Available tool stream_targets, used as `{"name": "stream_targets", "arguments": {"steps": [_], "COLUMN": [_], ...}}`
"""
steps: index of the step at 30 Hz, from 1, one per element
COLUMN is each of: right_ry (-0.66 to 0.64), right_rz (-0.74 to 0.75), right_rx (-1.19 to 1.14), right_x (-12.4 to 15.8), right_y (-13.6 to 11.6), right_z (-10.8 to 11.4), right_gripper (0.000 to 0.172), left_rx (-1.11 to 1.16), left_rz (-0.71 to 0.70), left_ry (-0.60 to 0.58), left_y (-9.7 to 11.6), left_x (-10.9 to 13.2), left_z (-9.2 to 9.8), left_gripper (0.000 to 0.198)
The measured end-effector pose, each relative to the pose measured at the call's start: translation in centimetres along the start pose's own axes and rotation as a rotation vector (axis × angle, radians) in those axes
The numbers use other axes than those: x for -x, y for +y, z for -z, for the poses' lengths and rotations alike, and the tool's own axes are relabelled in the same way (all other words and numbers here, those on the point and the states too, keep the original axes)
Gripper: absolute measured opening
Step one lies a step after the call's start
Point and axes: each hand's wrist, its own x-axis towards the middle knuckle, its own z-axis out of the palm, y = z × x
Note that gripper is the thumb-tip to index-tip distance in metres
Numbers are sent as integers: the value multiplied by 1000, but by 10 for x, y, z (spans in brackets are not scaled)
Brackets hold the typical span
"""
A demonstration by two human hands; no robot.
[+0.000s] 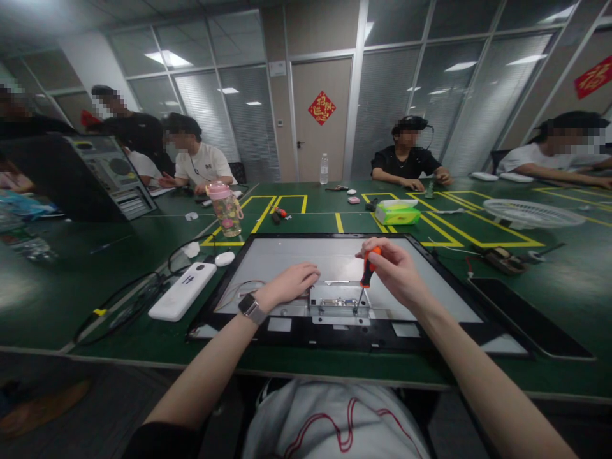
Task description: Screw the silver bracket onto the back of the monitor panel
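A flat display panel (272,255) with a black frame lies on the green table in front of me. On its near middle part sits a metal bracket (329,294) with connector ports. My right hand (393,268) grips an orange and black screwdriver (369,271), its tip down at the right part of the bracket. My left hand (291,284), with a watch (249,307) on the wrist, rests palm down on the panel beside the bracket's left end, its fingers stretched out. Thin wires (241,290) run left of that hand.
Left of the panel are a white power bank (184,292), black cables (122,309) and a pink-lidded bottle (224,210). Beyond it lies a green tissue pack (398,212). A black phone-like slab (526,315) lies at the right. Several people sit across the table.
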Motion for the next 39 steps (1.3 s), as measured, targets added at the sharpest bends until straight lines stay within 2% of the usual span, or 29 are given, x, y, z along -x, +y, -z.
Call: {"name": "stream_targets", "arguments": {"steps": [3, 8, 11, 14, 19, 25, 30, 36, 39], "right_ry": [-3, -85, -92, -112, -161, -164, -212, -185, -149], "right_rz": [31, -71, -20, 17, -93, -44, -106, -107, -69], "right_rx": [1, -68, -34, -46, -116, -136, -160, -127, -88], "right_x": [0, 2, 2, 2, 2, 2, 3, 2, 2], "right_y": [-1, -5, -4, -2, -2, -3, -5, -3, -3], "right_z": [-1, -2, -2, 0, -1, -3, -3, 1, 0], "right_gripper": [20, 25, 20, 23, 23, 22, 24, 25, 20], "left_rx": [4, 3, 8, 10, 13, 1, 2, 9, 14], "left_rz": [8, -7, -25, -30, -23, -17, -30, -24, -29], "left_ry": [-7, 2, 5, 10, 7, 1, 12, 10, 14], "left_y": [1, -1, -2, -2, -2, -3, -2, -2, -2], "left_x": [0, -1, -1, -1, -1, -1, -1, -1, -1], "left_z": [0, -1, -2, -2, -2, -2, -1, -1, -2], "left_gripper": [38, 37, 37, 37, 36, 37, 35, 36, 36]}}
